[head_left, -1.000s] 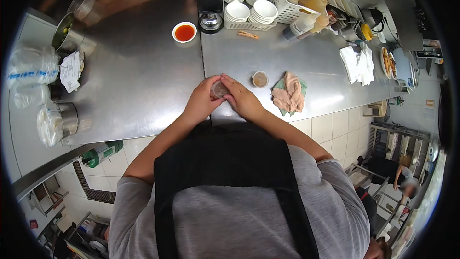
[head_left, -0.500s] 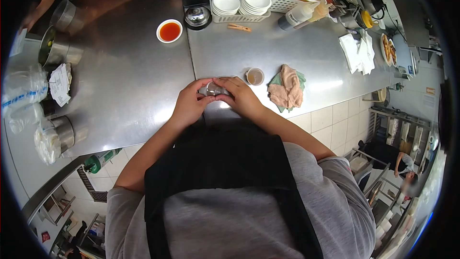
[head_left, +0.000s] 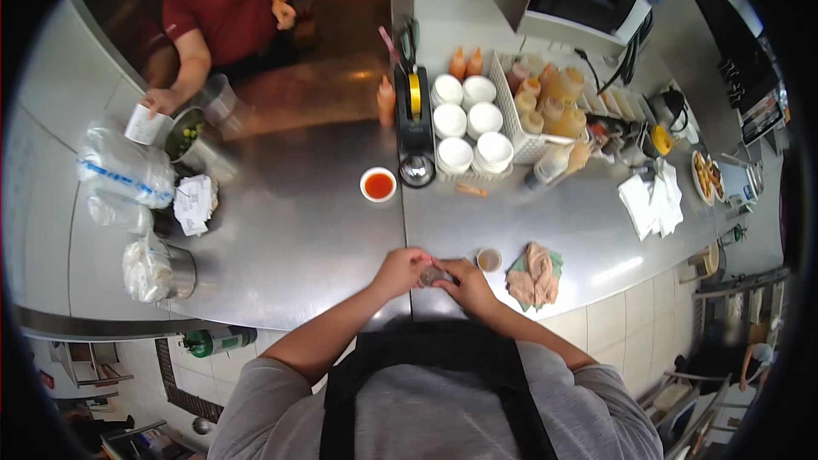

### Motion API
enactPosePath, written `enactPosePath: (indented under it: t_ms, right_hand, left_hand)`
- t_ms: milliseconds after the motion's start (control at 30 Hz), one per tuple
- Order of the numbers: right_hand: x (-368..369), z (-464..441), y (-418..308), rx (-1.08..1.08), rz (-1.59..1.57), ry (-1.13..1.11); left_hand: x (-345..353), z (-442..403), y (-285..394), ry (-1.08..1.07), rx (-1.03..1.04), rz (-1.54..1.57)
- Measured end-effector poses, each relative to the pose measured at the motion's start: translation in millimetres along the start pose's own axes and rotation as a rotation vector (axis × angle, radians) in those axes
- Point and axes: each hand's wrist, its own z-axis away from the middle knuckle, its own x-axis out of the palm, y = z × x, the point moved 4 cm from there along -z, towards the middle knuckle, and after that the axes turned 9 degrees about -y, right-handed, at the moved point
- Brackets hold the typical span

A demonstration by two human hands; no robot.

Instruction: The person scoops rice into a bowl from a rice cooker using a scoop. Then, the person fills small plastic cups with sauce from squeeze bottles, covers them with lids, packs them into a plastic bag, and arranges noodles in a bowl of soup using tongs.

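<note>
My left hand (head_left: 400, 273) and my right hand (head_left: 469, 285) meet near the front edge of the steel counter, closed around a small clear plastic cup (head_left: 432, 276). Fingers of both hands hide part of it. Just right of my right hand stands a second small cup (head_left: 488, 260) with brownish contents. Beyond that lies a crumpled pink and green cloth (head_left: 534, 276). A white bowl of red-orange sauce (head_left: 378, 185) sits farther back, beside a silver call bell (head_left: 417, 170).
Stacked white bowls (head_left: 455, 153) fill a basket at the back, beside a crate of sauce bottles (head_left: 545, 106). White napkins (head_left: 652, 200) lie at right. Plastic bags (head_left: 123, 170) and metal pots line the left. Across the counter, a person in red (head_left: 226, 8) holds a paper slip (head_left: 147, 125).
The camera view has tilted up, so the counter appears lower and the person across it shows. Both hands stay around the cup.
</note>
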Motion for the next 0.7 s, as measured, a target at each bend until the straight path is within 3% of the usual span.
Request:
enactPosePath:
  t_ms: [100,267,367,433,500,567,600,667,700]
  right_hand:
    - [4,-1,11,0.091,-0.102,0.004]
    - [10,5,6,-0.029,-0.029,0.116]
    - [11,17,-16,-0.266,0.165,0.099]
    - [11,20,-23,-0.253,0.284,-0.065]
    - [0,22,-31,-0.233,0.286,-0.103]
    - [-27,26,-39,-0.272,0.630,0.143]
    - [-36,23,-37,-0.297,0.636,0.126]
    - [-54,18,-25,-0.071,0.725,0.206]
    - [-53,17,-17,-0.092,0.726,0.177]
  left_hand:
    - [2,2,2,0.042,0.086,-0.017]
    - [13,13,-10,0.121,0.146,0.007]
    - [26,26,-6,0.064,0.090,-0.060]
    - [40,23,-27,-0.027,0.074,0.295]
    - [46,29,-32,-0.065,0.089,0.333]
    - [41,48,-11,0.052,0.145,0.280]
    - [33,49,-11,0.077,0.157,0.292]
    - [12,60,-13,0.162,0.253,0.027]
    - [1,67,-15,0.191,0.247,0.047]
